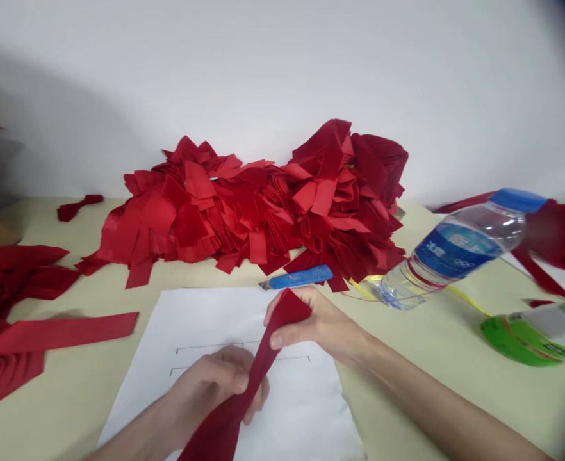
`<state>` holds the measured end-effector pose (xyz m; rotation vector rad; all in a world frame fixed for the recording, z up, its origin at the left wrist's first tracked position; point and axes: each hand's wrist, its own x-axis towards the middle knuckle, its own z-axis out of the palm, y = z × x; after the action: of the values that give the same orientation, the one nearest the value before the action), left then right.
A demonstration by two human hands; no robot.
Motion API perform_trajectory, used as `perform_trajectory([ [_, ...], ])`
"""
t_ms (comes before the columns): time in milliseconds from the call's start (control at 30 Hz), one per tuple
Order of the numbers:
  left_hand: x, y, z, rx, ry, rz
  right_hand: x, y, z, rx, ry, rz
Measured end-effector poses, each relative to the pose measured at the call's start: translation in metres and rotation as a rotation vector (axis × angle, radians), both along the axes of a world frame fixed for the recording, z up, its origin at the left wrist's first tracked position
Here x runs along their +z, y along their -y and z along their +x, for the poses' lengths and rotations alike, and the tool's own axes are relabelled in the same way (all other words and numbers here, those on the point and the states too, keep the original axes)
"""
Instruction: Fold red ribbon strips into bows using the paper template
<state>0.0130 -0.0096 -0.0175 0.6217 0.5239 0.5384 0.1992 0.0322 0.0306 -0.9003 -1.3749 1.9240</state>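
Observation:
A dark red velvet ribbon strip [225, 419] runs slantwise between both hands, above a white paper sheet [306, 410] marked with black measuring lines. My left hand [222, 378] pinches the strip at its middle, thumb on top. Near its upper end, my right hand [306, 320] grips it between thumb and fingers, where the ribbon looks folded or narrowed. The lower end runs out of view at the bottom. Just past the paper's far edge lies a blue utility knife [300, 277], close to my right hand.
A big heap of red ribbon pieces [244, 211] rests against the wall. More ribbon strips [18, 320] lie at left, beside a small tied bow [78, 206]. At right are a blue-capped bottle [460, 246] wound with red thread, and a green-labelled bottle [537, 336].

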Motion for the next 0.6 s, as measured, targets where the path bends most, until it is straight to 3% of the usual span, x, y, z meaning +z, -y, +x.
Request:
perform_trajectory([
  [200,0.003,-0.005,0.001,0.065,-0.043,0.015,0.007,-0.007,0.006,-0.162,0.031,0.117],
  [333,0.005,-0.003,-0.003,0.101,-0.085,0.011,0.028,-0.026,0.042,-0.526,0.088,0.441],
  [400,0.008,-0.001,-0.004,0.139,-0.128,-0.018,0.037,-0.032,0.065,-0.592,0.335,0.609],
  [467,0.010,0.000,-0.004,0.181,-0.140,-0.042,0.037,-0.032,0.084,-0.455,0.705,0.714],
  [600,0.010,-0.001,-0.003,0.209,-0.052,-0.020,0.006,-0.020,0.102,-0.282,1.402,0.875],
])
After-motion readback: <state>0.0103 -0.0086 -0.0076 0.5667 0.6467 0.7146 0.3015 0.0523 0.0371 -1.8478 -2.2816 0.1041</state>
